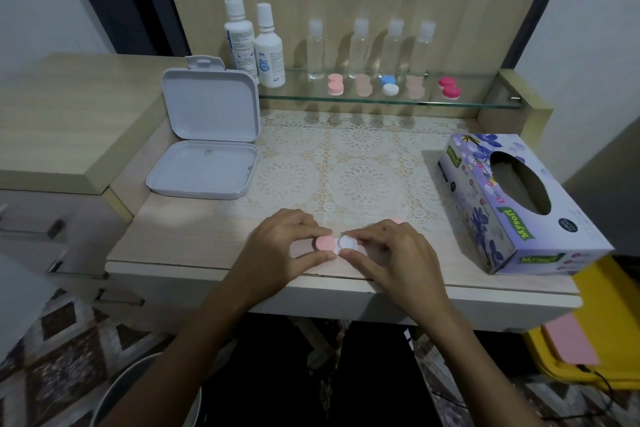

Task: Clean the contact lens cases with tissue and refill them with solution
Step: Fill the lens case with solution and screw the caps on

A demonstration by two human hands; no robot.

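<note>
Both hands [341,250] pinching one contact lens case [336,243], pink-capped left, white-capped right.

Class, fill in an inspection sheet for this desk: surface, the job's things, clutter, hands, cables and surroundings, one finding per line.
Surface: wooden desk with a lace mat.
Job's things: contact lens case, one pink and one white cap, held at the front edge; five more cases on the glass shelf; two solution bottles; tissue box, no tissue protruding.
Clutter: open white box, four clear bottles.
Hands: left hand pinches the pink cap end; right hand pinches the white cap end.
Cables: dark cable near yellow bin.
Surroundings: patterned floor.
</note>
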